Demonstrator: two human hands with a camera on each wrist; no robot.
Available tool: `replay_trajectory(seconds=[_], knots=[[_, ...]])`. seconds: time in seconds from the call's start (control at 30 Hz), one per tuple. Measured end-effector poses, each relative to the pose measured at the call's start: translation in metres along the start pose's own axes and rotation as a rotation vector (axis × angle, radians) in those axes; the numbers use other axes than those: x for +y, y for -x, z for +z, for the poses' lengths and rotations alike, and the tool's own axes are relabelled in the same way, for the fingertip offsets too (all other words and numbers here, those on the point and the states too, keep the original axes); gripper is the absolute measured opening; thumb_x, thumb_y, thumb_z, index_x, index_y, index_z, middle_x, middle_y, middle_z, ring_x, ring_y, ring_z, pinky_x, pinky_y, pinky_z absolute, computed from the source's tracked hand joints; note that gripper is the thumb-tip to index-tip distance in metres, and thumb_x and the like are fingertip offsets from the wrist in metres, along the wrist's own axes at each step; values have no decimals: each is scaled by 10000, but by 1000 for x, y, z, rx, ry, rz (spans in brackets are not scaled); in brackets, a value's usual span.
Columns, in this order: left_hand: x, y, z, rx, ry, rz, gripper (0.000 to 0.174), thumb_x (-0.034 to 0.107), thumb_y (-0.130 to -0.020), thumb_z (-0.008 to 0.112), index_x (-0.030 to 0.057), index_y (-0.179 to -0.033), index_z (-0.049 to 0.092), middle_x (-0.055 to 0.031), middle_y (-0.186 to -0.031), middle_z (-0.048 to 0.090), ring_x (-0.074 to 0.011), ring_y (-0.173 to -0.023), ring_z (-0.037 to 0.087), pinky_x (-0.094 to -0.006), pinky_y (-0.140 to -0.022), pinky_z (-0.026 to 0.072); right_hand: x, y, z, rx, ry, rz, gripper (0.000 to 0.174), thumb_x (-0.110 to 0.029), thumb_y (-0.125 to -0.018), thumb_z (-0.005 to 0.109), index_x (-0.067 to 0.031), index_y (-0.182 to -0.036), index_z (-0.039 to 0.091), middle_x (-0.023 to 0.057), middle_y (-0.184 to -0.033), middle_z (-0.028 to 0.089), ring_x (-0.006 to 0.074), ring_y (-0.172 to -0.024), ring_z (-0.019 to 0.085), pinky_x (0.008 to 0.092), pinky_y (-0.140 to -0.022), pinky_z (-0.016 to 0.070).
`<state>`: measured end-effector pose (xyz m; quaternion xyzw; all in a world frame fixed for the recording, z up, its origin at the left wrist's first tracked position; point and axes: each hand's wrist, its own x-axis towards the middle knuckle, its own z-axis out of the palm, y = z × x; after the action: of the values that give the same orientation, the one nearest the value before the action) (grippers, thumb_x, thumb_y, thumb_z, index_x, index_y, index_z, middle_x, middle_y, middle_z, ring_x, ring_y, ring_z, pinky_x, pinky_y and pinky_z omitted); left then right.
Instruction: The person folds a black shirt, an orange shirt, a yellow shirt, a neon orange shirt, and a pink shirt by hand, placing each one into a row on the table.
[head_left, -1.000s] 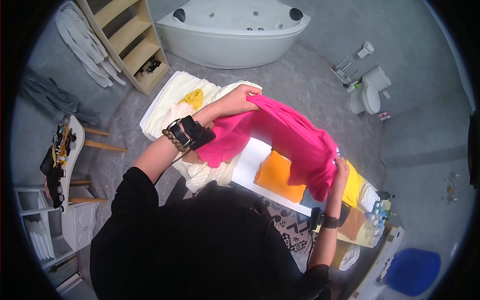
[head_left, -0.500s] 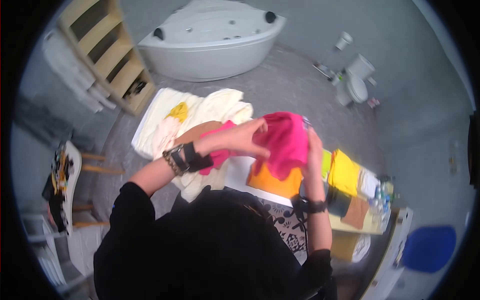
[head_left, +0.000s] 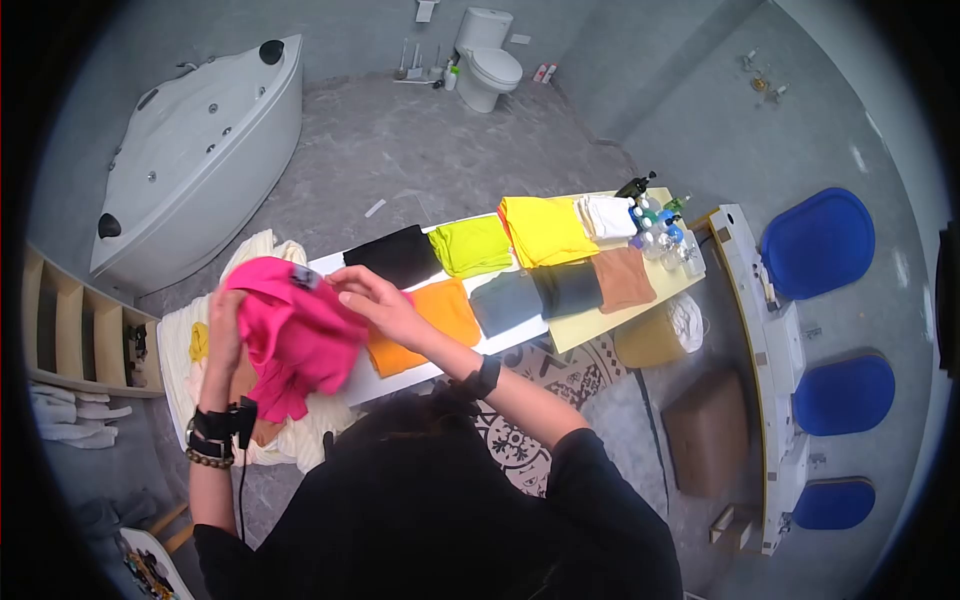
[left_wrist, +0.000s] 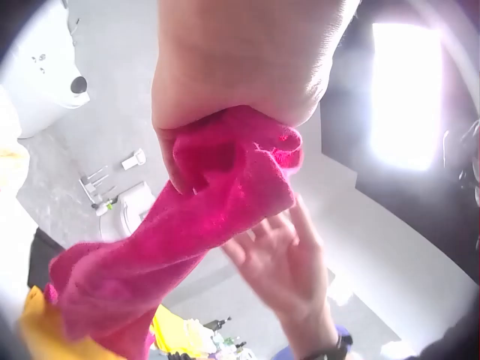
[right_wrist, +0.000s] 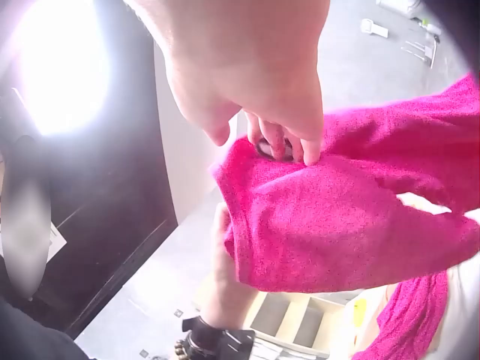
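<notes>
A bunched pink garment (head_left: 305,335) hangs from my left hand (head_left: 226,325), which grips its edge at the left end of the long table. In the left wrist view, folds of the pink cloth (left_wrist: 225,206) bunch below the palm. My right hand (head_left: 385,305) is at the garment's right side, fingers loosely extended beside a small dark label (head_left: 304,278). The right wrist view shows the fingertips of the right hand (right_wrist: 251,67) touching the cloth (right_wrist: 322,225) near its edge, thumb apart. The fingertips of my left hand are partly hidden.
Folded black (head_left: 392,257), lime (head_left: 472,246), yellow (head_left: 548,232), orange (head_left: 428,322) and grey (head_left: 506,302) cloths lie on the table. Bottles (head_left: 662,238) stand at its right end. Cream fabric (head_left: 263,246) lies at left. A brown stool (head_left: 706,432) and blue chairs (head_left: 818,243) are at right.
The head view has turned right. The pink garment is now over the cream fabric's end. My left hand, spread half a second ago, grips it; my right hand has loosened from its edge.
</notes>
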<state>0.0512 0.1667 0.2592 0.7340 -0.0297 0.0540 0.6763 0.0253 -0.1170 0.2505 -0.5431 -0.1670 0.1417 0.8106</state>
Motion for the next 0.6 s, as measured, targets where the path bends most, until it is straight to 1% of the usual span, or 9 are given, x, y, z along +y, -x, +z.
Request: replay_trajectory(seconds=[0.13,0.17,0.2,0.27,0.4,0.47,0.5,0.57,0.6], knots=[[-37,-25,-107,291,-107,84,365,243,-955,483,-30,-1184,561,-106,-1181,574,-182,-1084,544,-318,-982,403,26,26,-26,83,19,160,275,-155,-960,558,-91,-1225,518,-2,-1181,573,92,-1085,543,260,-915,436],[-26,-29,-129,311,-228,139,370,253,-959,488,-27,-1192,558,-107,-1194,567,-182,-1089,542,-318,-988,398,28,33,-29,132,41,175,259,-179,-954,571,-125,-1205,534,-18,-1156,590,86,-1061,555,264,-874,454],[6,-24,-125,299,-51,72,376,263,-957,503,-32,-1182,560,-111,-1205,560,-184,-1101,537,-314,-985,395,34,40,-36,172,43,231,254,-182,-952,573,-123,-1197,541,-15,-1152,596,91,-1058,563,274,-870,465],[16,-23,-142,294,-109,15,335,276,-947,530,-13,-1099,607,-50,-1050,610,-129,-967,564,-289,-879,435,51,54,-49,249,47,339,247,-187,-948,569,-117,-1183,554,-3,-1147,604,104,-1051,580,292,-865,482],[-78,-15,-229,267,-367,-289,278,302,-931,563,58,-1033,649,13,-872,619,-78,-734,561,-251,-659,461,98,85,-84,435,81,517,283,-181,-939,544,-72,-1200,547,57,-1170,598,163,-1058,600,326,-894,489],[-172,3,-284,294,-682,-260,332,308,-894,611,-9,-990,642,-7,-791,625,-144,-706,591,-324,-651,491,116,105,-97,531,87,570,307,-180,-932,546,-45,-1208,540,83,-1153,599,188,-1029,610,333,-878,498],[-212,15,-312,225,-828,-362,339,271,-870,625,-24,-1037,608,-63,-846,633,-221,-816,625,-351,-755,499,124,117,-104,586,107,577,313,-182,-925,551,-41,-1205,541,77,-1115,609,186,-975,622,327,-833,513],[-170,51,-249,410,-1397,-269,346,202,-845,628,-16,-1107,568,-126,-979,620,-280,-957,606,-380,-870,469,138,138,-119,702,132,669,335,-185,-904,565,-35,-1203,542,52,-1012,615,159,-840,618,305,-714,527],[-155,57,-222,423,-1351,-106,355,163,-839,617,-14,-1139,548,-152,-1042,603,-295,-1009,588,-392,-899,452,159,153,-136,741,144,640,338,-182,-894,569,-35,-1198,547,39,-976,610,144,-791,605,295,-671,521]])
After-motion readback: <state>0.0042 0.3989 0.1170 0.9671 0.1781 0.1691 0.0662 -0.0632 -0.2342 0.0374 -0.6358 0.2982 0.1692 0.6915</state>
